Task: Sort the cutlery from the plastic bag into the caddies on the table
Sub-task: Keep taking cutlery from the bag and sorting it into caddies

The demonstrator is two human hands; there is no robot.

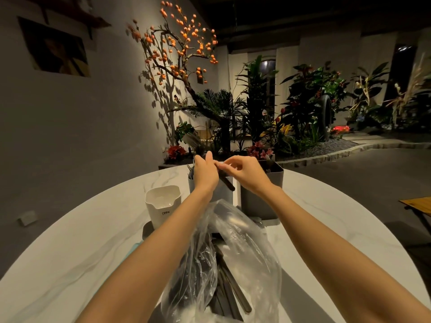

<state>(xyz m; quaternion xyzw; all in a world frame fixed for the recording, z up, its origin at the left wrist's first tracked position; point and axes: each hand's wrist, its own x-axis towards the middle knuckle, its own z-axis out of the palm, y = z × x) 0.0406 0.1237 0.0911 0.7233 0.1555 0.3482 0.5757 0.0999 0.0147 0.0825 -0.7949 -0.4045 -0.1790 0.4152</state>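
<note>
Hands meet above the grey caddy [224,190], both arms stretched forward over the plastic bag [224,259]. The left hand [205,172] is curled round the upper part of a dark cutlery piece [227,183], whose lower end slants down and right in front of the grey caddy. The right hand [242,170] pinches something small at the left hand's fingertips; whether that is the same piece is hard to make out. Which kind of cutlery it is cannot be told, since the hands cover its top. Right of the grey caddy stands a dark caddy [263,199], partly behind the right wrist. Left of the grey caddy stands a white caddy [163,205]. Nearer the viewer than the grey caddy, the plastic bag lies on the marble table [81,241], with dark handles showing dimly through it.
</note>
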